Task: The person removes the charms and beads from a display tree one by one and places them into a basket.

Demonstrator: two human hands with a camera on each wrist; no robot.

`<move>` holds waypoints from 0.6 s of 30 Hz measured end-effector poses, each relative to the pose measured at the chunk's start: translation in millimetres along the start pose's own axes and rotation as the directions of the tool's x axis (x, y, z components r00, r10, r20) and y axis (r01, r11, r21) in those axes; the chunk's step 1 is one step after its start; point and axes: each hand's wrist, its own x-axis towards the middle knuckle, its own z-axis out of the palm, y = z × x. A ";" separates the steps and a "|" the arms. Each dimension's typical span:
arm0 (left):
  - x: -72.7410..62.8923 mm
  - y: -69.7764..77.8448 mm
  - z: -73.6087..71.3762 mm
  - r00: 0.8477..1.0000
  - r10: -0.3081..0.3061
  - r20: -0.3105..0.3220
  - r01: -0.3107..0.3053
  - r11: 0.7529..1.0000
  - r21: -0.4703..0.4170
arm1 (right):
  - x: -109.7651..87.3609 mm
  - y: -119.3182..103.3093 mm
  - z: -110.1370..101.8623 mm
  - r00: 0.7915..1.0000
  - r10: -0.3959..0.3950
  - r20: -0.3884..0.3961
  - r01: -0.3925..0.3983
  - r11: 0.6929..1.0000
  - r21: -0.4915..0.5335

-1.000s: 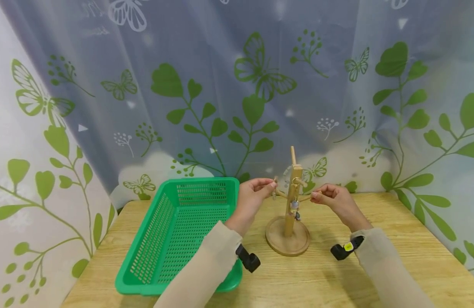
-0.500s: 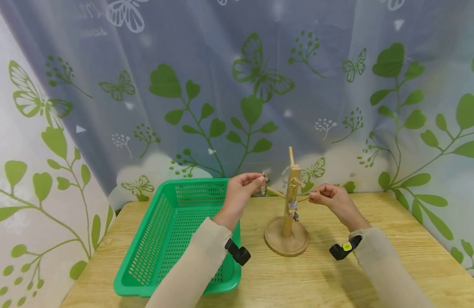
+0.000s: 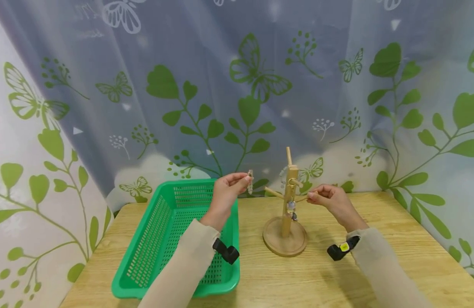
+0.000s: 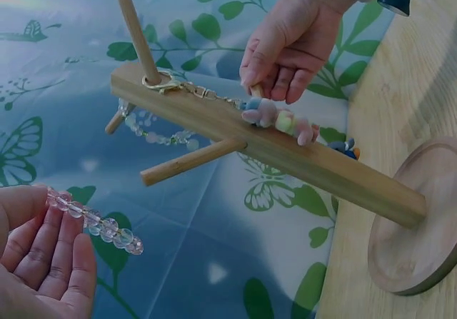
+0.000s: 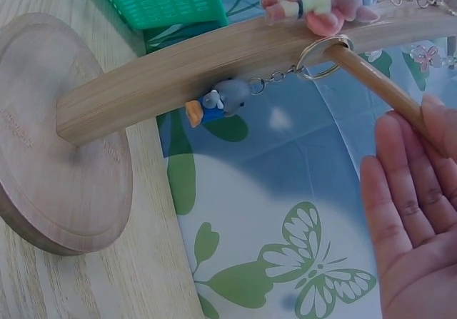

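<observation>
My left hand (image 3: 226, 194) pinches a bracelet of clear beads (image 4: 107, 228) between thumb and fingers, held in the air left of the wooden peg stand (image 3: 292, 182). A bare peg (image 4: 189, 162) of the stand points toward that hand. On the stand's other side, my right hand (image 3: 337, 206) pinches the end of a peg (image 5: 382, 83) with thumb and finger. The ring of a keychain with a small grey and blue figure (image 5: 223, 99) hangs on that peg. A pink plush-like keychain figure (image 4: 282, 121) hangs along the post, and another beaded bracelet (image 4: 168, 139) loops behind it.
A green plastic basket (image 3: 125, 261) stands on the wooden table (image 3: 275, 282), left of the stand and under my left forearm. The stand's round base (image 3: 269, 244) rests on the table. A leaf-and-butterfly patterned curtain (image 3: 206, 51) closes off the back.
My left hand has drawn the clear beaded bracelet leftward off the stand's left peg and away, leaving that peg bare. My right hand keeps its pinch on the right peg.
</observation>
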 end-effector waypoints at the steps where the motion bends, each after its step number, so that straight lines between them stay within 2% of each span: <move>1: 0.0 -0.5 -2.0 1.000 -0.002 0.000 0.002 1.000 0.002 | -0.2 0.1 0.0 1.000 0.001 -0.001 -0.001 1.000 0.002; 18: -3.1 -0.2 -47.5 0.996 -0.056 -0.064 0.063 0.991 0.116 | -1.3 0.1 -0.8 1.000 0.018 -0.007 -0.018 1.000 0.023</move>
